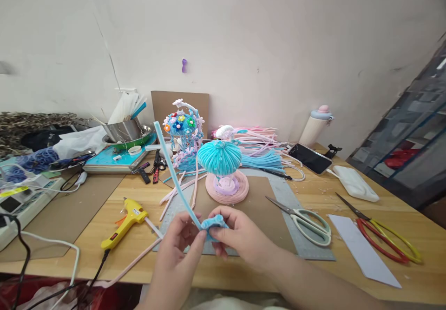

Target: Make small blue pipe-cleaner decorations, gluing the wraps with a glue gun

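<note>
Both my hands meet low in the middle of the view over the table's front edge. My left hand (179, 245) and my right hand (240, 235) pinch a small light blue pipe cleaner shape (214, 224) between their fingertips. A long light blue pipe cleaner (170, 166) rises from that shape up and to the left. Just behind my hands stands a blue and pink pipe cleaner figure (223, 170) on a round pink base.
A yellow glue gun (127, 219) lies left of my hands with its cord running off the table. White-handled scissors (306, 221), red and yellow scissors (383, 235) and a white paper strip (362, 249) lie to the right. Loose pipe cleaners (261, 147), a flowered ornament (184, 133), a phone (310, 158) sit behind.
</note>
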`<state>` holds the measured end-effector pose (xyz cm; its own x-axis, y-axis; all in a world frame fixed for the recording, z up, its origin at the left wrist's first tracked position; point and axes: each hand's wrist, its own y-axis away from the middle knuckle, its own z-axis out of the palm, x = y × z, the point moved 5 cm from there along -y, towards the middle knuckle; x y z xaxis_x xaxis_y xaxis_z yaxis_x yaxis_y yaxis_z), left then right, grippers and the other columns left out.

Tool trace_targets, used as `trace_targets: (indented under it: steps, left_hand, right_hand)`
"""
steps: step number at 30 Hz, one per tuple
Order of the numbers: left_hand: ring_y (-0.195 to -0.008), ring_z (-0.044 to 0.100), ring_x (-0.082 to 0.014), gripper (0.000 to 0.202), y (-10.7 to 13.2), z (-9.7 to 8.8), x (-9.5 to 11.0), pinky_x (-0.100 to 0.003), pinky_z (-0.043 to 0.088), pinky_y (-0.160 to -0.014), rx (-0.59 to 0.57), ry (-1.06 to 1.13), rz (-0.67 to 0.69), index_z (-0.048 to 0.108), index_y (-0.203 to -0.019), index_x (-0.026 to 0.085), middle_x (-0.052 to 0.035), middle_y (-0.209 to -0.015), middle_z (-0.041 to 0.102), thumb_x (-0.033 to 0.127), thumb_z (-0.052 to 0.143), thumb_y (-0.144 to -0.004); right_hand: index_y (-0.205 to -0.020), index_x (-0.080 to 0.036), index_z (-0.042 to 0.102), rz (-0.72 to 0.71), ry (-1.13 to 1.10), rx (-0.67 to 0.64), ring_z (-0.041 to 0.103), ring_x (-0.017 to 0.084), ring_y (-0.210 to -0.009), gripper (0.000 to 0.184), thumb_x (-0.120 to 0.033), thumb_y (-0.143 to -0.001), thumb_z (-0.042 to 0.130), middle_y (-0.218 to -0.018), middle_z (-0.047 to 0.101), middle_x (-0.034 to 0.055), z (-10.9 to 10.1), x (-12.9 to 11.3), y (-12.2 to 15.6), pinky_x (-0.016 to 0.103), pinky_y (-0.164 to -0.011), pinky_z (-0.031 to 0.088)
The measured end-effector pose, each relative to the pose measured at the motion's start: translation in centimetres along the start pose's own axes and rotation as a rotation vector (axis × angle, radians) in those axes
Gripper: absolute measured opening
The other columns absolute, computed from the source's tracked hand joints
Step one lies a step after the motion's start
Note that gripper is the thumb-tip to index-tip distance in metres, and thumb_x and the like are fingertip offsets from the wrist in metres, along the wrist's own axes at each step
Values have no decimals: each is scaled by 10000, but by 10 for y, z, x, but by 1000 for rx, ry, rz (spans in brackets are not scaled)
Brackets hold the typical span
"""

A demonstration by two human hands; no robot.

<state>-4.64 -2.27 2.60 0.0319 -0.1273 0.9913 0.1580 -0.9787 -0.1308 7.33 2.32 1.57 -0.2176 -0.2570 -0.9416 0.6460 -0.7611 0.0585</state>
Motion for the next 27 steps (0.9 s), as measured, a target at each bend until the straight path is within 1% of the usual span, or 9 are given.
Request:
trace_targets:
  steps: [7, 10, 14, 15, 17, 19, 20, 24, 27]
  left_hand:
    - [-585, 484, -81, 127, -16, -8, -6, -194, 411, -505, 17, 213, 80, 603, -845, 225, 0, -886, 543, 212, 680, -744]
    - [-560, 493, -78, 51, -19, -7, -15, -211, 413, -502, -63, 192, 61, 606, -783, 206, -13, -897, 523, 232, 648, -771]
    - [-568, 522, -113, 122, -21, -17, -26, -250, 439, -521, -114, 36, 63, 610, -738, 186, -42, -906, 539, 303, 620, -771]
    - [-634, 553, -143, 119, -23, -26, -28, -275, 467, -579, -102, -74, 63, 618, -787, 192, -58, -955, 553, 307, 590, -790]
    - [-890, 576, -233, 156, -28, -56, -27, -329, 479, -762, 54, -336, 127, 605, -861, 196, -83, -1014, 572, 329, 563, -790]
    - [-878, 576, -265, 284, -34, -96, -28, -365, 482, -751, 257, -643, 91, 574, -966, 185, -93, -972, 589, 393, 533, -778]
    - [-817, 577, -275, 332, -34, -120, -26, -384, 481, -723, 423, -837, 55, 569, -971, 171, -90, -898, 594, 423, 526, -759]
    - [-1030, 511, -403, 603, -41, -170, -32, -492, 390, -879, 411, -1615, -95, 502, -1165, 50, -194, -1003, 591, 528, 411, -808]
    - [-1021, 537, -396, 650, -40, -182, -45, -448, 404, -851, 272, -1589, -254, 488, -1195, 34, -228, -1074, 601, 560, 363, -833]
  right_hand:
    - [-809, -179, 490, 148, -53, 7, 453, 50, -396, 268, -202, -626, 685, -562, 563, -68, -19, 5, -12, 157, -352, 263]
    - [-822, -186, 468, 175, -138, 37, 533, 76, -436, 308, -214, -613, 692, -628, 636, -25, -26, 14, -15, 160, -364, 286]
    - [-806, -181, 467, 96, -149, 71, 565, 94, -461, 322, -261, -637, 729, -621, 643, -15, -35, 21, -16, 169, -383, 317]
    - [-803, -179, 469, 67, -132, 68, 555, 90, -454, 312, -270, -653, 727, -625, 645, -14, -36, 21, -16, 174, -387, 324]
    - [-800, -178, 472, -1, -82, 74, 543, 84, -455, 286, -280, -687, 714, -681, 663, 3, -39, 19, -16, 185, -402, 340]
    - [-797, -176, 479, -65, -25, 107, 547, 84, -491, 253, -276, -710, 695, -786, 679, 32, -42, 17, -15, 194, -423, 357]
    - [-799, -175, 488, -93, -2, 130, 553, 88, -521, 235, -270, -716, 686, -842, 677, 46, -44, 16, -15, 198, -437, 367]
    - [-817, -178, 546, -210, 34, 211, 535, 93, -596, 170, -218, -706, 669, -924, 623, 40, -48, 14, -14, 207, -477, 387]
    - [-823, -183, 571, -289, 69, 233, 486, 81, -572, 152, -199, -705, 665, -837, 578, 7, -48, 14, -13, 207, -484, 382]
